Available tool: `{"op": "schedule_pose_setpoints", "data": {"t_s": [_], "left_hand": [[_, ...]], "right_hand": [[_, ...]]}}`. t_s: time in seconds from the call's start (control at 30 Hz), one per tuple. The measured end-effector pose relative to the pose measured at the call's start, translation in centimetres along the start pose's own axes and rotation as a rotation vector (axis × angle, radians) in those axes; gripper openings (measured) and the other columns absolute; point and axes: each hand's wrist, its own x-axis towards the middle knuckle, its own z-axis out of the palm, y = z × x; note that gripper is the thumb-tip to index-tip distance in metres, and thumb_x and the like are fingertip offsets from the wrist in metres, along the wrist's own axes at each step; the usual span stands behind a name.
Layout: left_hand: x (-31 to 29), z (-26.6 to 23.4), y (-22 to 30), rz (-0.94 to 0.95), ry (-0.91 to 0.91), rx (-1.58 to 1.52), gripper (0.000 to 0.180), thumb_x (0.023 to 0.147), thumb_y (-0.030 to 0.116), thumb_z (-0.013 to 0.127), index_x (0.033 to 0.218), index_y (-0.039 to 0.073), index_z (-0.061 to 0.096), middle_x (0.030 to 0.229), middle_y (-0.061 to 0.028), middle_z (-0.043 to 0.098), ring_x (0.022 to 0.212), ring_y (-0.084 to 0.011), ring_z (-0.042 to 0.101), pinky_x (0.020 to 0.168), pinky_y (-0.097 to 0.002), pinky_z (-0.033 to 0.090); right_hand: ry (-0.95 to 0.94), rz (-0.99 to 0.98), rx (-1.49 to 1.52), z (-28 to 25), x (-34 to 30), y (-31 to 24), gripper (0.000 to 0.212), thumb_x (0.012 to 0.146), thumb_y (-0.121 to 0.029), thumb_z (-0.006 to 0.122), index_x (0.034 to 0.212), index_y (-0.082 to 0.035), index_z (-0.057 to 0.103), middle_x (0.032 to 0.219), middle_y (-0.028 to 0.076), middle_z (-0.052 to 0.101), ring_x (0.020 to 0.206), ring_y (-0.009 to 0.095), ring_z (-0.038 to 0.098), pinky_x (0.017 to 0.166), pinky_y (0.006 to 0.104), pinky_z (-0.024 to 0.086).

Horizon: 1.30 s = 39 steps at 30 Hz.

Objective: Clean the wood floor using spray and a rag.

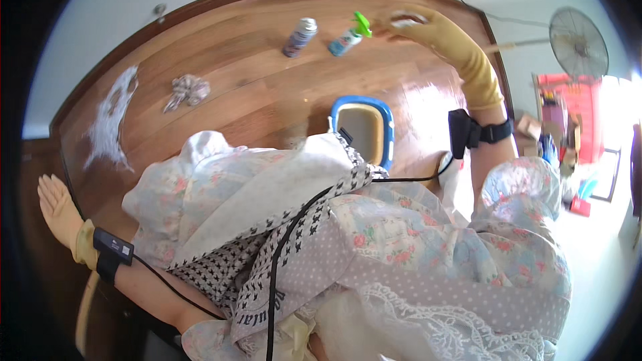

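Observation:
My right hand point(418, 27), in a pale yellow rubber glove, reaches out over the floor at the far right. Its fingers are curved and apart, slightly blurred; a pale patch shows between them that I cannot make out. Just left of the fingertips stands a spray bottle point(345, 41) with a green trigger head. Further left is an aerosol can point(300, 37) with a white cap. My left hand point(60, 210), gloved alike, is held out at the far left before a dark wooden surface, fingers stretched and nothing in it.
A blue-rimmed bucket point(386, 127) holding greyish water stands in front of me. On the wooden floor at left lie a crumpled cloth point(188, 91) and a spread white rag point(114, 120). A fan point(579, 43) and piled boxes point(568, 140) are at right.

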Motion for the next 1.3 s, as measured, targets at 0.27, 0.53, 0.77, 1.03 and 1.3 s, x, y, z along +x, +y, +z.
{"op": "schedule_pose_setpoints", "data": {"t_s": [0.27, 0.53, 0.77, 1.03, 1.3], "left_hand": [[1.7, -4.0, 0.1, 0.042, 0.105, 0.169, 0.049, 0.088, 0.009, 0.025, 0.136, 0.012, 0.016, 0.144, -0.0011, 0.018, 0.133, -0.0125, 0.016, 0.107, -0.0245, 0.019], [-0.6, -12.4, -3.6, 0.117, 0.002, 2.180, 0.043, 0.092, 0.008, 0.021, 0.134, -0.002, 0.019, 0.144, -0.0093, 0.016, 0.133, -0.0189, 0.014, 0.109, -0.0370, 0.012], [2.7, -12.4, -2.1, -0.072, -0.112, 3.068, 0.041, 0.094, 0.009, 0.023, 0.134, -0.001, 0.022, 0.144, -0.0099, 0.016, 0.133, -0.0236, 0.015, 0.108, -0.0472, 0.011], [2.4, -15.5, -2.1, -0.135, -0.057, 3.069, 0.042, 0.093, 0.008, 0.025, 0.134, 0.000, 0.022, 0.144, -0.0095, 0.018, 0.133, -0.0223, 0.016, 0.107, -0.0475, 0.012], [1.3, -11.3, -5.6, -0.051, -0.074, 3.108, 0.043, 0.092, 0.005, 0.026, 0.134, -0.001, 0.021, 0.143, -0.0095, 0.018, 0.132, -0.0221, 0.017, 0.108, -0.0452, 0.014]], "right_hand": [[-0.058, 0.678, 0.227, 0.3, -17.6, 21.3, 0.035, 0.084, -0.014, 0.050, 0.118, -0.008, 0.047, 0.104, 0.005, 0.060, 0.090, 0.015, 0.059, 0.069, 0.0284, 0.049], [-0.166, 1.259, 0.361, 18.5, -28.3, 41.8, 0.030, 0.081, -0.026, 0.053, 0.104, -0.008, 0.060, 0.096, 0.009, 0.064, 0.085, 0.021, 0.061, 0.067, 0.0328, 0.049], [-0.349, 1.084, 0.043, 30.4, -27.8, 42.0, 0.032, 0.077, -0.028, 0.060, 0.102, -0.009, 0.063, 0.090, 0.010, 0.064, 0.080, 0.023, 0.061, 0.065, 0.0361, 0.047], [-0.009, 1.434, 0.456, 36.0, -27.8, 45.3, 0.033, 0.065, -0.031, 0.071, 0.084, -0.004, 0.066, 0.083, 0.010, 0.065, 0.068, 0.020, 0.061, 0.061, 0.0308, 0.047], [-0.317, 0.833, -0.266, 30.3, -26.4, 45.7, 0.018, 0.078, -0.020, 0.055, 0.080, -0.007, 0.067, 0.083, 0.008, 0.066, 0.077, 0.024, 0.063, 0.063, 0.0354, 0.050]]}}
